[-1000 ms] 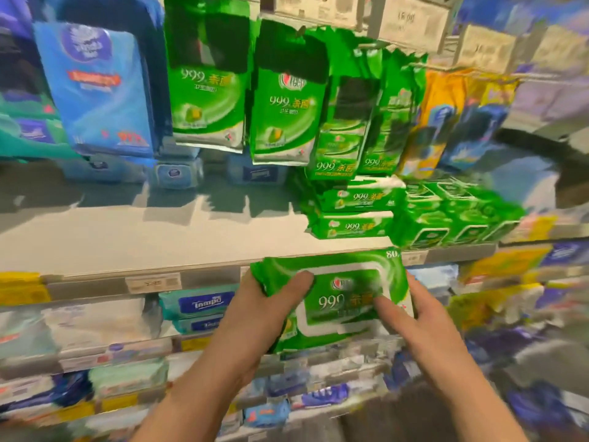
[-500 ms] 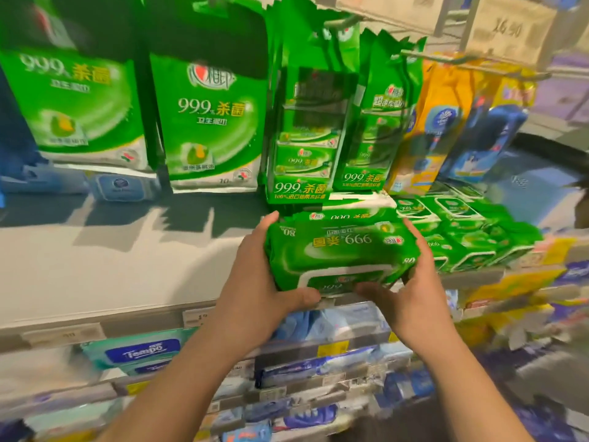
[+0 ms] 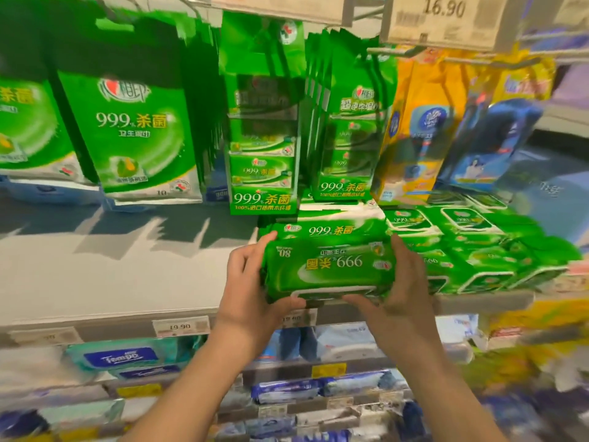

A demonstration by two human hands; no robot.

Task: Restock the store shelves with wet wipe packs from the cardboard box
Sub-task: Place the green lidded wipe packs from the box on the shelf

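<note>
A green wet wipe pack (image 3: 331, 266) with upside-down print sits between both hands at the front of the white shelf (image 3: 111, 282). My left hand (image 3: 251, 291) grips its left end, thumb under the front edge. My right hand (image 3: 401, 295) grips its right end the same way. Directly behind it lies a stack of like green packs (image 3: 331, 229), and more green packs (image 3: 478, 250) fill the shelf to the right. The cardboard box is out of view.
Green hanging pouches (image 3: 137, 138) and boxed wipe sets (image 3: 263, 154) hang above the shelf, with yellow and blue packs (image 3: 424, 132) at right. A price tag (image 3: 443, 20) hangs overhead. Lower shelves hold blue tissue packs (image 3: 124, 358). The shelf's left part is bare.
Both hands lifted the pack from below the shelf edge, flipped it so its print reads upside down, and brought it onto the shelf front against the green stack.
</note>
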